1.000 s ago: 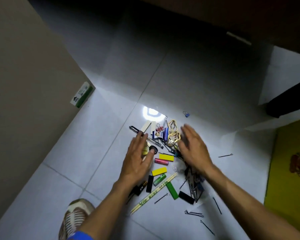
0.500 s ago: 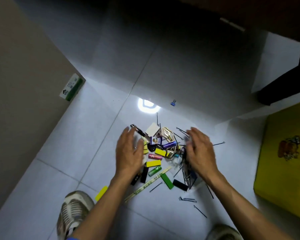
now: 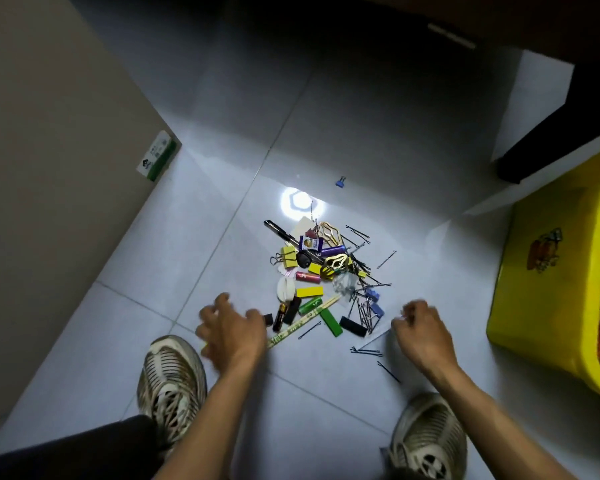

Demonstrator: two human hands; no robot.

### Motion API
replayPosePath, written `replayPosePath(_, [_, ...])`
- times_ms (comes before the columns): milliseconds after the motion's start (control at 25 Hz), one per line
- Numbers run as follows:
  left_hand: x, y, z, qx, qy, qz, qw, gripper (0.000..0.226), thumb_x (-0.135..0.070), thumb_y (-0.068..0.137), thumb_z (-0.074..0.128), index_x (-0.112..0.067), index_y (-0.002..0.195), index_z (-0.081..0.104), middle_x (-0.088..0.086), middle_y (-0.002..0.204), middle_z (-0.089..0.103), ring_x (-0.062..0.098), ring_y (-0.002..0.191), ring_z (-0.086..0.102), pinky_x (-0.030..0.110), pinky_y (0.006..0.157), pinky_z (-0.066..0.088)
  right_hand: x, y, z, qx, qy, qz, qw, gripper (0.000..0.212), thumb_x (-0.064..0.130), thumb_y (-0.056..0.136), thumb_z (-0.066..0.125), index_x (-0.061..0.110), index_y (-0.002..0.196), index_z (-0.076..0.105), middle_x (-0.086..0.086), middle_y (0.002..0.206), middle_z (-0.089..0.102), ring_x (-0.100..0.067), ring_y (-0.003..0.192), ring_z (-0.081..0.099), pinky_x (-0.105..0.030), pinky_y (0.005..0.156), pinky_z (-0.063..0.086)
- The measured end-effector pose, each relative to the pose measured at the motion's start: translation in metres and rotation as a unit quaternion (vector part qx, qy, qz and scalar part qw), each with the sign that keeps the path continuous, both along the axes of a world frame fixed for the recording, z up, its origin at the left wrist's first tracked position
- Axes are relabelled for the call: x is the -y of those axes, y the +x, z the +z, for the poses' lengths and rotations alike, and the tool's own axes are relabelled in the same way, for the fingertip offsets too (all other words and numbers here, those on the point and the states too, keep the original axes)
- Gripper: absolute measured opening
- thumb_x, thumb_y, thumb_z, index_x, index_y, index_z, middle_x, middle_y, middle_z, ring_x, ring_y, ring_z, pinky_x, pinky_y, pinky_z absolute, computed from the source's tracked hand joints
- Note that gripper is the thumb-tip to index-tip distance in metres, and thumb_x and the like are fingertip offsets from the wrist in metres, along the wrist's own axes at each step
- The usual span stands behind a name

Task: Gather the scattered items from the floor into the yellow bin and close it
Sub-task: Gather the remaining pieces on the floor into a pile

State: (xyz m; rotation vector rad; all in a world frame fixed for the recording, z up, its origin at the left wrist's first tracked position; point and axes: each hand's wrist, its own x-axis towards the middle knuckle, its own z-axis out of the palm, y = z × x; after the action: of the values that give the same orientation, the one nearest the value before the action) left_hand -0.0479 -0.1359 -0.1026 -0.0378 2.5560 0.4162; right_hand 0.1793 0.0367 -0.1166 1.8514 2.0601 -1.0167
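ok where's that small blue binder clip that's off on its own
In the head view, the small blue binder clip lies alone on the tiled floor beyond the pile, just right of the bright light reflection.

Green/white carton point(image 3: 156, 156) by wall, two sneakers point(image 3: 169, 379) on tiled floor point(image 3: 118, 320)

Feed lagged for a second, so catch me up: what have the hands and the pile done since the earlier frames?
Both hands pulled back toward the person: the left hand and right hand now sit at the near edge of the pile, no longer cupped over it. Whether either holds anything is unclear; both are blurred. The items were pushed closer together. The lone blue binder clip stays apart, and the yellow bin has nothing new visible.
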Motion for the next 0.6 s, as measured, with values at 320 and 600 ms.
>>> replayPosePath(320, [-0.009, 0.029, 0.007, 0.071, 0.193, 0.011, 0.979, 0.038, -0.021, 0.091, 0.055, -0.024, 0.129, 0.052, 0.003, 0.132, 0.045, 0.023, 0.117, 0.049, 0.039, 0.102, 0.041, 0.036, -0.037, 0.006, -0.194, -0.207, -0.086, 0.955, 0.027, 0.011, 0.087, 0.062, 0.021, 0.112, 0.063, -0.008, 0.117, 0.066, -0.019, 0.092, 0.062, -0.035, 0.082, 0.051])
replayPosePath(600, [-0.037, 0.009, -0.010, 0.107, 0.061, 0.062, 0.990, 0.061, -0.056, 0.093, 0.041, -0.040, 0.149, 0.021, 0.005, 0.147, 0.024, 0.035, 0.132, 0.024, 0.047, 0.106, 0.030, -0.037, -0.076, 0.000, -0.087, -0.023, -0.035, 0.995, 0.060, 0.055, 0.091, 0.052, 0.030, 0.144, 0.037, -0.009, 0.147, 0.035, -0.034, 0.128, 0.045, -0.042, 0.104, 0.039])
